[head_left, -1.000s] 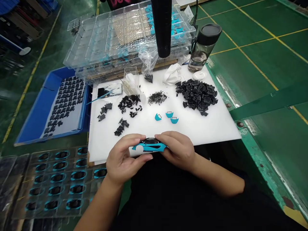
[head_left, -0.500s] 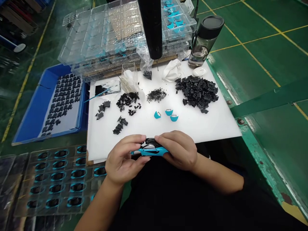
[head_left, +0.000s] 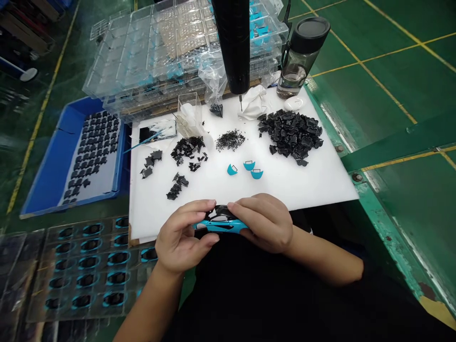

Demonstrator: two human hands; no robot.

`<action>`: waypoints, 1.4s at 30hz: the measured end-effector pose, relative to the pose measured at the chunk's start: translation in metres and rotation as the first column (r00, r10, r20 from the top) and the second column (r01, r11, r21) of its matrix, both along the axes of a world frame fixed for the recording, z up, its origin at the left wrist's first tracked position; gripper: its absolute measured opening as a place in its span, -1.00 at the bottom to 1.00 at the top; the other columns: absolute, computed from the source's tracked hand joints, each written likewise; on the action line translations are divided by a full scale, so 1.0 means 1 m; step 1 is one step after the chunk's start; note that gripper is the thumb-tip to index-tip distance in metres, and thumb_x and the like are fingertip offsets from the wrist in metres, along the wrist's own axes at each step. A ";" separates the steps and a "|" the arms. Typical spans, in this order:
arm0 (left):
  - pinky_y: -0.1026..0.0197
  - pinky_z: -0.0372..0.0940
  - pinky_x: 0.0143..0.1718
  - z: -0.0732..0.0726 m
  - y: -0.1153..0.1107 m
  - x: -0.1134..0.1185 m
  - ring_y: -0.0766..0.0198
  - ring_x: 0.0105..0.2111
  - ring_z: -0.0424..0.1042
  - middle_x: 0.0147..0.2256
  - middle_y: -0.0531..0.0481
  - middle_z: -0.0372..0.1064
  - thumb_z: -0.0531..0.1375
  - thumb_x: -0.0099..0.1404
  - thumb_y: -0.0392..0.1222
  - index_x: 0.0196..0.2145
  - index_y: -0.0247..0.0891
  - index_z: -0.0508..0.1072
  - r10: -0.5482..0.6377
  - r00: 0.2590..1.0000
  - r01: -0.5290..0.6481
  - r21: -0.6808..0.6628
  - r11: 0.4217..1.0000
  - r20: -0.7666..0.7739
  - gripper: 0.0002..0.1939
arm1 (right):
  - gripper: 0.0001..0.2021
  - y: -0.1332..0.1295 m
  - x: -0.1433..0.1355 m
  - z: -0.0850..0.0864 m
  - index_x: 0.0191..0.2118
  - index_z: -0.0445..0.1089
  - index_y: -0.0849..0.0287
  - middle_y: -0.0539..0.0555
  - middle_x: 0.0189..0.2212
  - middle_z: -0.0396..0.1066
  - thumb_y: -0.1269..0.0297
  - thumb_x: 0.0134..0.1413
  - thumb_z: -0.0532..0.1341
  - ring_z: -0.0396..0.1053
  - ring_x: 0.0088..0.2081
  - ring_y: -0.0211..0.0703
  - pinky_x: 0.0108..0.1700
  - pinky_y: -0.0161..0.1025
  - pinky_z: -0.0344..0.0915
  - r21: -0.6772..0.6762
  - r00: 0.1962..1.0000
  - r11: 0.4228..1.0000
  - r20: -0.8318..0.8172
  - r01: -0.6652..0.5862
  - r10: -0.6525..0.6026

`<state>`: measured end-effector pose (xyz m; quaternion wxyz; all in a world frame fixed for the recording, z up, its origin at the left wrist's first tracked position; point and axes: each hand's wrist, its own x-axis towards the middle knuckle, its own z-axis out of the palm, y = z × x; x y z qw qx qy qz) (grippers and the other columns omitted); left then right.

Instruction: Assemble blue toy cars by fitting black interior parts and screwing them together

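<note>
A glossy blue and black toy car body [head_left: 224, 225] is held between both hands at the front edge of the white board [head_left: 285, 190]. My left hand [head_left: 185, 237] grips its left end, thumb below and fingers above. My right hand [head_left: 265, 222] wraps round the right end, covering it. Just beyond the hands lie small blue curved parts [head_left: 256, 174]. Farther back are a heap of tiny screws [head_left: 230, 140], a pile of small black parts [head_left: 187, 149] and a bigger pile of black plastic pieces [head_left: 292, 135].
A black electric screwdriver [head_left: 233, 47] hangs over the board's back. Stacked clear trays [head_left: 124, 61] stand behind, a bottle [head_left: 302, 57] at back right. On the left are a blue bin [head_left: 39, 185] and a tray of blue-rimmed parts [head_left: 85, 261]. A green metal beam [head_left: 399, 133] runs right.
The hands and the toy car body stay nearly as they were. The hanging screwdriver has swung a little to the right, and the view has shifted slightly.
</note>
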<state>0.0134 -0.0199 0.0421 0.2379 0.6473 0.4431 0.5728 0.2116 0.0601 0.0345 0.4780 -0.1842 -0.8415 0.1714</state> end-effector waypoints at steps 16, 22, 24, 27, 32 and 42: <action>0.12 0.45 -0.11 0.007 0.053 -0.015 0.12 -0.17 0.54 -0.16 -0.12 0.57 0.14 0.39 -0.02 -0.12 -0.20 0.61 -0.084 0.996 0.077 -0.517 0.852 0.010 -0.69 | -0.46 0.005 -0.004 -0.014 0.03 0.31 0.17 0.10 -0.25 0.54 0.15 -0.04 0.45 0.54 -0.35 -0.22 -0.32 -0.33 0.45 -0.811 0.856 -0.451 -0.488 -0.373 0.168; 0.09 0.43 -0.07 0.012 0.052 -0.026 0.10 -0.11 0.52 -0.08 -0.15 0.54 0.12 0.39 -0.02 -0.03 -0.22 0.55 -0.070 0.998 0.058 -0.576 0.815 0.001 -0.66 | -0.42 0.010 -0.010 -0.020 0.06 0.37 0.24 0.19 -0.24 0.52 -0.18 0.14 0.23 0.48 -0.43 -0.24 -0.42 -0.33 0.45 -0.657 0.750 -0.576 -0.652 -0.486 0.110; 0.11 0.41 -0.06 0.012 0.041 -0.048 0.11 -0.08 0.50 -0.05 -0.14 0.51 0.15 0.36 -0.01 -0.03 -0.21 0.53 0.163 0.970 -0.233 -0.488 0.841 -0.181 -0.66 | -0.43 0.012 -0.016 -0.020 0.04 0.41 0.24 0.14 -0.33 0.50 -0.19 0.21 0.15 0.41 -0.51 -0.28 -0.52 -0.37 0.37 -0.667 0.792 -0.547 -0.610 -0.505 0.013; 0.14 0.38 -0.21 0.012 0.032 -0.088 0.16 -0.26 0.48 -0.19 -0.11 0.52 0.15 0.33 -0.02 -0.15 -0.24 0.53 0.463 0.708 -0.683 -0.350 0.641 -0.533 -0.71 | -0.47 0.018 -0.022 -0.020 0.03 0.43 0.23 0.14 -0.30 0.49 -0.15 0.25 0.11 0.41 -0.48 -0.25 -0.49 -0.34 0.38 -0.693 0.825 -0.504 -0.559 -0.516 -0.076; 0.15 0.33 -0.25 0.008 0.052 -0.116 0.16 -0.32 0.45 -0.21 -0.11 0.51 0.14 0.30 -0.01 -0.13 -0.24 0.52 0.190 0.663 -0.671 -0.461 0.581 -0.724 -0.68 | -0.57 0.025 -0.029 -0.021 -0.05 0.47 0.21 0.14 -0.19 0.47 -0.06 0.24 0.16 0.47 -0.33 -0.19 -0.24 -0.23 0.44 -0.699 0.818 -0.465 -0.564 -0.544 -0.108; 0.09 0.29 -0.24 0.005 0.080 -0.114 0.02 -0.25 0.46 -0.24 -0.16 0.53 0.06 0.28 -0.19 -0.26 -0.24 0.52 0.039 0.617 -0.644 -0.476 0.600 -0.786 -0.76 | -0.62 0.025 -0.034 -0.024 -0.09 0.42 0.21 0.15 -0.29 0.52 -0.02 0.23 0.18 0.45 -0.38 -0.19 -0.25 -0.23 0.36 -0.656 0.796 -0.475 -0.575 -0.586 -0.187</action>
